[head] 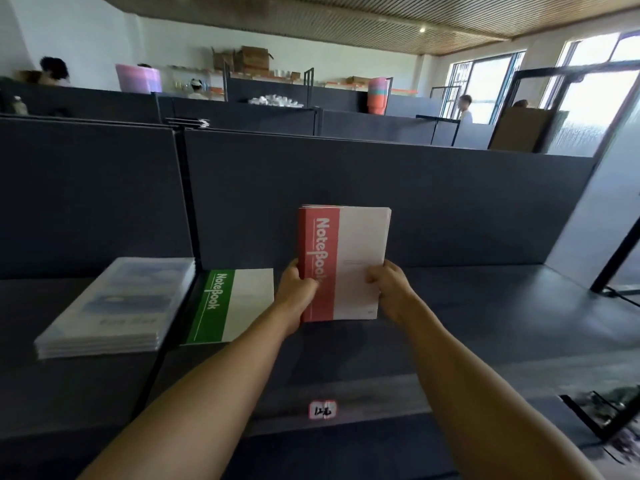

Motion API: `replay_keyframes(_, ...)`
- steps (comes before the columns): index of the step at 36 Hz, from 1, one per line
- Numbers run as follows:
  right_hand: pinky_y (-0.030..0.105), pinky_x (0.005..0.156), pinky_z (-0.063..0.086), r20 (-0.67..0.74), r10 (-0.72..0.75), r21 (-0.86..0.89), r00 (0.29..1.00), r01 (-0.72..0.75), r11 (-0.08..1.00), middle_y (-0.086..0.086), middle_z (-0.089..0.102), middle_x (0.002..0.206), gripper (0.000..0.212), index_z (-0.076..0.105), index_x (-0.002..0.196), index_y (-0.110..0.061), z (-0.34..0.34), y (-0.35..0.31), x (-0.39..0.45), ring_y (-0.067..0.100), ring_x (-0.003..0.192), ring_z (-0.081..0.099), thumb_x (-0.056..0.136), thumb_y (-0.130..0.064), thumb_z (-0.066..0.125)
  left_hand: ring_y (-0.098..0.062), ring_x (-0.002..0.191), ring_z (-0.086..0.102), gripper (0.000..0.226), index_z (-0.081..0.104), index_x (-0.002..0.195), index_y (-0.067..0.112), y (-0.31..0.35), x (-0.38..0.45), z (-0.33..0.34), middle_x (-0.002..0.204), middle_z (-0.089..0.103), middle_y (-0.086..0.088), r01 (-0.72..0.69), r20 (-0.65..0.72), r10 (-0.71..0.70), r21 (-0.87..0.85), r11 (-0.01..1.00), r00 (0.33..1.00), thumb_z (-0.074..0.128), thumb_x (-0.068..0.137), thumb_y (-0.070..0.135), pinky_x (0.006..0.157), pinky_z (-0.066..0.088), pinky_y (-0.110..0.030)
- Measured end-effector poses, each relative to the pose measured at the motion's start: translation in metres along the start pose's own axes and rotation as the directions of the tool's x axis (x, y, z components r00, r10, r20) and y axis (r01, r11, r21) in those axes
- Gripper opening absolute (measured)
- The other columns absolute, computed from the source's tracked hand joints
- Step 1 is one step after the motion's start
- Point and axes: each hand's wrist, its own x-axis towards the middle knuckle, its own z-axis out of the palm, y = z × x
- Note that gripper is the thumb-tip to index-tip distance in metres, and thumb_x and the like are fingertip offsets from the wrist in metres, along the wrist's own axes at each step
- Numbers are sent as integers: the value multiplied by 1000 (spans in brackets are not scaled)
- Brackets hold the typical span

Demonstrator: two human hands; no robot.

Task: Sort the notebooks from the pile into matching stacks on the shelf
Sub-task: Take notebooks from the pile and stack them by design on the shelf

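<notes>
Several red-and-white notebooks [360, 244] are held together upright over the dark shelf [485, 313], their lower edge close to its surface. My left hand [296, 292] grips their red spine side and my right hand [389, 289] grips the white right side. A green-and-white notebook [232, 303] lies flat on the shelf just left of my left hand. Further left sits a stack of pale blue notebooks [114, 306].
A dark back panel [415, 195] rises behind the shelf, and a vertical divider post [188, 202] separates the two bays. A small white price label [322, 409] sticks to the shelf's front edge. People and boxes stand far behind.
</notes>
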Motion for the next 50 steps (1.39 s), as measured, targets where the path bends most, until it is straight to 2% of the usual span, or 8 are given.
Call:
replay_keyframes(6,27,62,43,-14,63,-361,998,-63,930,6,56,87,30,54,109,-4,-3,25,3,18,77,51,83,3,43,-16,100,56,48,45,136,18,-19,0,0,120,62,-3,-12,12,9,234,972,1000,57,91,4,82,44,-27)
replay_keyframes(12,23,54,41,-16,53,-413,998,-55,909,12,58,111,38,47,124,-1,-2,27,15,23,92,57,86,-3,52,-26,108,54,61,23,142,12,-7,10,-3,130,53,-11,134,-36,-129,282,950,991,57,92,5,86,46,-35)
replay_keyframes(17,24,48,34,-15,176,-536,984,-156,830,11,53,87,23,55,110,2,3,24,14,17,66,48,88,1,53,-27,107,57,61,28,140,8,-12,14,-4,125,56,-13,314,-61,-311,318,894,948,61,89,11,90,49,-39)
replay_keyframes(22,26,55,40,-104,156,-519,982,-187,834,9,54,86,6,49,84,-3,15,27,16,21,75,55,85,3,48,-29,110,55,48,46,132,9,-16,16,-3,130,51,-14,255,-126,-223,537,804,967,59,86,14,90,48,-34)
replay_keyframes(27,29,67,44,-121,102,-583,987,-154,798,18,43,134,51,36,136,-2,27,28,14,33,110,54,87,0,44,-30,114,53,48,46,135,8,-13,19,-1,134,45,-15,269,-170,-210,675,687,963,58,90,18,96,48,-35)
replay_keyframes(32,33,75,49,-98,80,-654,992,-124,747,17,39,137,50,36,139,-9,28,31,10,31,108,54,90,-2,42,-31,121,48,51,41,138,7,-19,21,7,138,40,-14,261,-200,-169,763,591,965,58,92,19,101,44,-35)
replay_keyframes(41,39,96,42,-106,18,-875,994,-102,474,14,36,141,52,36,140,-10,33,26,-1,32,128,39,90,-6,49,-31,131,30,48,38,142,11,-19,13,16,144,30,-12,158,-142,-70,910,384,987,49,96,19,103,39,-39)
replay_keyframes(50,39,102,31,119,-191,-977,974,149,153,8,43,135,47,40,135,-16,37,26,-10,28,126,36,90,-19,52,-30,129,37,49,40,141,19,-13,-2,-15,142,38,-9,98,-114,10,894,436,993,43,98,43,100,38,-43)
